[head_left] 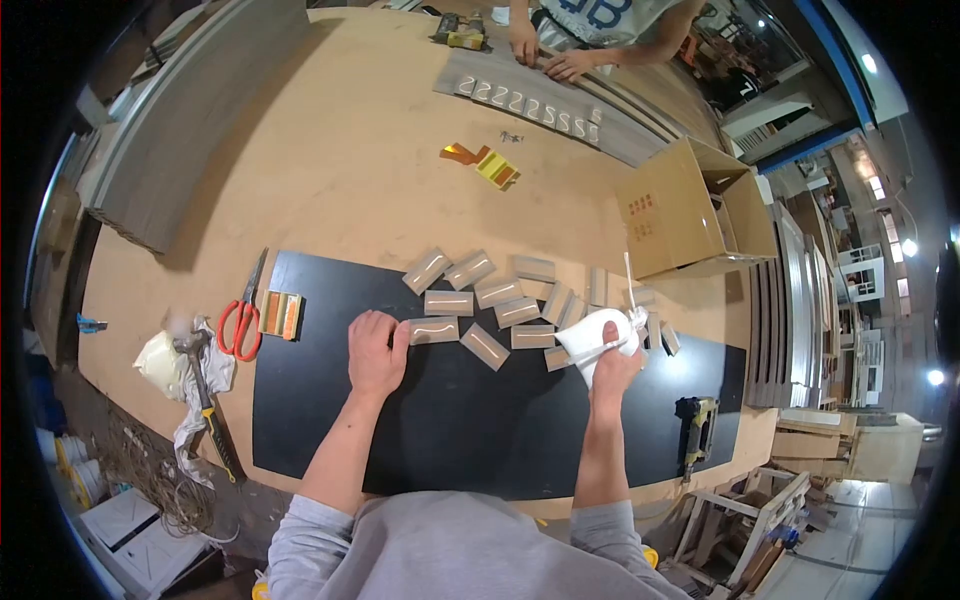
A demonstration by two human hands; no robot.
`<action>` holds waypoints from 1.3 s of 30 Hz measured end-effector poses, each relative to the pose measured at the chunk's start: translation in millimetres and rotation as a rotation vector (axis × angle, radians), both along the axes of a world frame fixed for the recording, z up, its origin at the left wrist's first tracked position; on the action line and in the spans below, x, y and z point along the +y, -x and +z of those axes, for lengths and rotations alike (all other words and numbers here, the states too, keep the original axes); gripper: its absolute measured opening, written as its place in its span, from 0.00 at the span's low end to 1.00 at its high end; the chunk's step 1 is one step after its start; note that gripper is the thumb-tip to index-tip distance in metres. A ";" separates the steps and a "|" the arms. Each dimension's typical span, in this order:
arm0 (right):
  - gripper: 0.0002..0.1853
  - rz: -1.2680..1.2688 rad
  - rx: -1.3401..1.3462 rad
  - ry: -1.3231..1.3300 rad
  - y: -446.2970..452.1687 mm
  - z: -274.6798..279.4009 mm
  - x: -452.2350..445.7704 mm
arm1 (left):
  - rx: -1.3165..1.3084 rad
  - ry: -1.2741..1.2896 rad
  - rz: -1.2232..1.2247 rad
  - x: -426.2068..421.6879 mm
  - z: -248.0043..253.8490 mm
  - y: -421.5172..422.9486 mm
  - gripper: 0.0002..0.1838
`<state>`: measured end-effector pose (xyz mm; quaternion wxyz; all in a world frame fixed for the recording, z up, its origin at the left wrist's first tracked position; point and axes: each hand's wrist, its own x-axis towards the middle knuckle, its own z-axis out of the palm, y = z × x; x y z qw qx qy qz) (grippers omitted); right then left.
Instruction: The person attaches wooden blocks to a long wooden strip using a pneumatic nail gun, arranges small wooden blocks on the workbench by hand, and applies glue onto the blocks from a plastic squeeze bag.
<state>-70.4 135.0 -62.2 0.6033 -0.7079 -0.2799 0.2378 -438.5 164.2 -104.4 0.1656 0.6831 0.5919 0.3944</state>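
My right hand (613, 372) is wrapped round a white glue bottle (590, 335), whose thin nozzle points up and away from me. Below and beside the bottle lie small grey-brown wood blocks, several with a white glue line on top. My left hand (376, 352) rests on a black board (420, 430) with its fingers curled. Its thumb is at the left end of a block (434, 330) that carries a wavy glue line. Whether the fingers grip anything is hidden. More glued blocks (473, 268) lie just beyond, and some plain ones (533, 268) sit to their right.
Red-handled scissors (240, 325), a hammer (208, 405) and a crumpled cloth (215, 370) are at left. A nail gun (695, 435) lies at right, near a cardboard box (675, 215). Across the table, a person's hands (560, 62) work at a long board (530, 100). Panels (180, 130) stand far left.
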 end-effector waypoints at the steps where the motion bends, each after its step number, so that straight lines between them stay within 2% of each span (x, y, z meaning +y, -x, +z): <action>1: 0.25 -0.010 -0.003 0.010 1.2 2.6 0.4 | -0.001 0.003 -0.001 0.0 0.3 -0.2 0.13; 7: 0.25 0.047 -0.087 0.089 -3.3 0.7 -5.7 | 0.001 0.021 -0.004 0.6 1.4 0.5 0.13; 11: 0.24 0.001 0.205 -0.067 -16.5 -4.0 -3.1 | 0.004 -0.007 0.004 -0.3 0.5 -0.3 0.14; 15: 0.24 -0.074 0.222 -0.150 -12.4 1.3 21.9 | 0.006 -0.002 -0.009 0.2 -1.3 -0.1 0.14; 22: 0.25 -0.147 0.083 -0.180 -6.4 -5.4 69.6 | 0.010 0.009 -0.002 0.7 0.3 -0.5 0.14; 23: 0.26 -0.199 0.020 -0.108 -6.5 -3.4 72.9 | 0.011 0.004 -0.002 0.6 -0.1 -0.7 0.14; 29: 0.27 -0.157 -0.016 -0.102 -6.8 -4.6 67.4 | 0.016 0.007 -0.006 0.6 -0.4 0.0 0.14; 36: 0.27 -0.141 0.087 -0.075 9.3 7.2 29.4 | 0.018 -0.031 0.008 0.0 -1.6 -1.4 0.13; 39: 0.27 -0.079 0.084 -0.041 6.8 -2.1 27.0 | 0.027 0.036 -0.013 0.0 1.4 0.4 0.13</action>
